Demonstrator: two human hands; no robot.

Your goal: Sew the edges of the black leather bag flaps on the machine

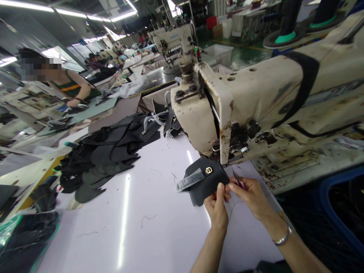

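A black leather-like panel [206, 188] carries a gold-coloured clasp [208, 170] and a strap wrapped in clear plastic [191, 179]. My left hand [217, 208] pinches its lower right edge between thumb and fingers, holding it tilted over the white tabletop, just below the sewing machine's head [196, 113]. At the panel's right corner are the thumb and fingertips of my right hand [253, 195], close to my left fingers. A small pair of thread snips [239, 179] sits in my right hand, blades pointing up and away. Whether the right fingertips grip the panel's edge or a thread is unclear.
Dark cut pieces [110, 148] lie heaped along the left of the white table [148, 235]. Several similar panels with wrapped straps [167, 121] lie behind the machine head. Loose thread ends are scattered about. A co-worker [74, 85] sits at far left. A blue-rimmed container [327, 201] stands at right.
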